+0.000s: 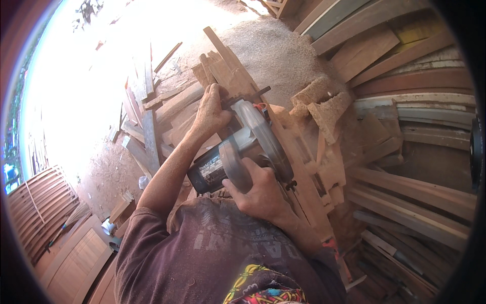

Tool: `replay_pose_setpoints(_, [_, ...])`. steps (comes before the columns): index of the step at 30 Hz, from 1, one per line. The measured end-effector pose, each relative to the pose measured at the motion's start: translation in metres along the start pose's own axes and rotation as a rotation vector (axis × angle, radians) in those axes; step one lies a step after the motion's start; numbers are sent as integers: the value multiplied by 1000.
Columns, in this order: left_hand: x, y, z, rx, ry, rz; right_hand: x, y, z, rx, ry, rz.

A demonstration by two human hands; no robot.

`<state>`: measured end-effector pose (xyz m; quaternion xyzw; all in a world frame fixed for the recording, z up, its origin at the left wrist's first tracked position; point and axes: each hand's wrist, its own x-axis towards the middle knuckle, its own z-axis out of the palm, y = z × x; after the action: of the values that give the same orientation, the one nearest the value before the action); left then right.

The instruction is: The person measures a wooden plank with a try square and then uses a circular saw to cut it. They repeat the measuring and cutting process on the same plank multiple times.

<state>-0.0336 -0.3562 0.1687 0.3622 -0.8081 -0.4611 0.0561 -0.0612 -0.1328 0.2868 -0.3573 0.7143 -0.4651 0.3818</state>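
A dusty circular saw [240,142] with a black motor housing and a grey guard lies tilted across the long wooden workpiece [238,76] in front of me. My right hand [259,192] is wrapped round its rear handle. Beside the front of the saw, my left hand [212,107] has its fingers curled in at the edge of the wood; what they grip is hidden. Sawdust coats my left forearm. A dark rod [260,93] juts out sideways at the saw's front. The blade cannot be seen.
Sawdust-covered wood offcuts [324,114] sit right of the saw, near a sawdust heap [273,48]. Stacked planks [415,131] fill the right side. Loose boards [148,129] lie on the ground at left, with a panelled wooden door [76,253] at lower left.
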Motion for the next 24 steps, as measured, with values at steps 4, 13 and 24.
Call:
replay_pose_setpoints(4, [5,-3,-1,-5,4,-17,7,-3,-1,9,-23,-20])
replay_pose_setpoints(13, [17,-7,-8,56,15,-5,20,-6,2,35,0,-4])
replay_pose_setpoints(24, [28,-19,-12,33,40,68,34,-11,3,52,-26,-9])
